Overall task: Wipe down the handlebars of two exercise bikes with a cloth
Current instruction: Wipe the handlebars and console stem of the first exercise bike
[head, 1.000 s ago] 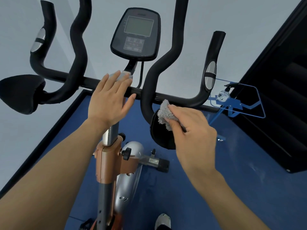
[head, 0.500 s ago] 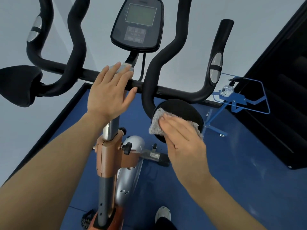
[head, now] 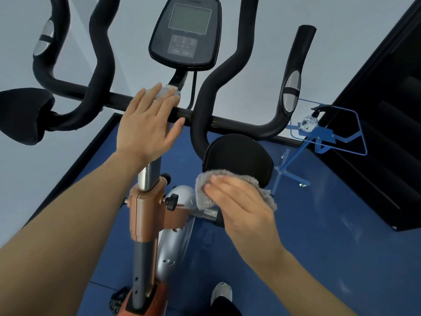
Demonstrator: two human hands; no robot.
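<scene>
One exercise bike stands in front of me with black handlebars (head: 230, 123) that curve up on both sides of a grey console (head: 185, 33). Two black elbow pads are fixed to the bar, a left elbow pad (head: 22, 115) and a right elbow pad (head: 237, 156). My left hand (head: 148, 126) rests flat with straight fingers on the middle of the crossbar. My right hand (head: 241, 206) presses a grey cloth (head: 205, 188) with flat fingers against the near edge of the right elbow pad.
The bike's copper and grey post (head: 145, 213) rises between my arms above a silver flywheel cover (head: 173, 242). A blue metal stand (head: 319, 137) carrying a clear bottle (head: 308, 122) is on the blue floor at right, beside a black cabinet (head: 387, 133). My shoe (head: 221, 293) shows below.
My right hand has slid the cloth toward me, from the far end of the right elbow pad to its near edge. My left hand has stayed on the crossbar.
</scene>
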